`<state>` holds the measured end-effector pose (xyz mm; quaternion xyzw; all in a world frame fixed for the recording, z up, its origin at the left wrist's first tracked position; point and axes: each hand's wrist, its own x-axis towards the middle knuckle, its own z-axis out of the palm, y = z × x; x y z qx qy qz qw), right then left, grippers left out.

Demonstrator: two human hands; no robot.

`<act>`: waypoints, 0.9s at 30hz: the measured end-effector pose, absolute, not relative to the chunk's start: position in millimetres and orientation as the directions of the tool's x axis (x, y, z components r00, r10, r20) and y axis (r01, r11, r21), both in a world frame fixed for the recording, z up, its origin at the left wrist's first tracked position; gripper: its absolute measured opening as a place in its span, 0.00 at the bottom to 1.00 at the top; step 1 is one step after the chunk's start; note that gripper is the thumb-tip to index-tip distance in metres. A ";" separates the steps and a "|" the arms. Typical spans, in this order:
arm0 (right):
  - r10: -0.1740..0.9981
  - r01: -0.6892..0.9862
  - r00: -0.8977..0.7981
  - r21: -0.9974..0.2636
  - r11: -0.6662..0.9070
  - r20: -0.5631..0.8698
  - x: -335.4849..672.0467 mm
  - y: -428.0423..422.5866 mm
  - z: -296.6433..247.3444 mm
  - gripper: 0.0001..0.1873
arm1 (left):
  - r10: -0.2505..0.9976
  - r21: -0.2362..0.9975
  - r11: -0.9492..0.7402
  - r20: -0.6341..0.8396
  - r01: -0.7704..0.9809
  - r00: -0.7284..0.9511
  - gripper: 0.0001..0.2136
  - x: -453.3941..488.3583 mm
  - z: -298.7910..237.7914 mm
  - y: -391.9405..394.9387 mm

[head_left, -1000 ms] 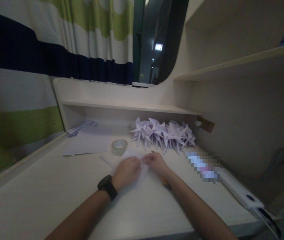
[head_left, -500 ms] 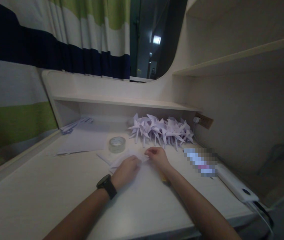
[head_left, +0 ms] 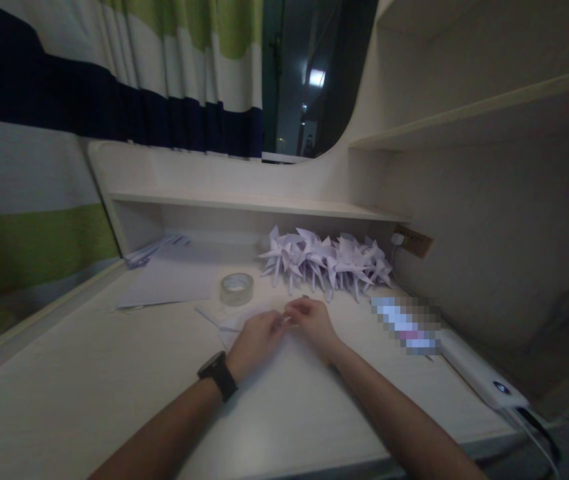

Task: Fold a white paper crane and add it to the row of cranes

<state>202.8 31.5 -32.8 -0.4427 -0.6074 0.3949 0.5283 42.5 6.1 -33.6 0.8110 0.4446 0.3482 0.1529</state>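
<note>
My left hand (head_left: 257, 340), with a black watch on the wrist, and my right hand (head_left: 311, 320) meet over a sheet of white paper (head_left: 237, 323) lying on the desk. Both hands have their fingers closed, pinching the paper between them where the fingertips touch. A pile of folded white paper pinwheels (head_left: 327, 263) lies just beyond the hands, under the low shelf. A roll of clear tape (head_left: 237, 289) stands to the left of the hands.
Loose white sheets (head_left: 169, 283) lie at the back left of the pale desk (head_left: 89, 393). A white power strip (head_left: 484, 377) with a cable runs along the right edge. A low shelf (head_left: 254, 203), side shelves and a striped curtain (head_left: 64, 100) surround the desk.
The right hand has drawn back toward the left hand, so the fingertips now meet on the paper. The view has shifted slightly.
</note>
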 end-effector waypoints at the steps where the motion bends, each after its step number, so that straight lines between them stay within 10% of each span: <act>1: 0.952 0.136 -0.045 -0.942 0.306 0.303 203.0 32.1 -33.2 0.10 | 0.836 0.576 -0.546 0.419 0.609 0.354 0.12 41.9 -35.0 7.8; 11: 0.913 0.252 -0.049 -0.879 0.404 0.405 206.9 29.0 -24.1 0.05 | 0.957 0.961 -0.198 0.147 0.193 0.249 0.08 37.5 -54.8 31.8; 16: 0.841 0.601 -0.194 -0.616 0.510 0.506 208.6 20.9 -19.8 0.05 | 0.966 0.994 -0.099 0.085 0.046 0.244 0.07 37.3 -47.6 29.2; 27: 0.816 0.643 -0.253 -0.540 0.543 0.520 207.7 21.4 -26.6 0.08 | 0.980 0.998 -0.024 0.012 0.057 0.200 0.07 37.9 -50.1 35.0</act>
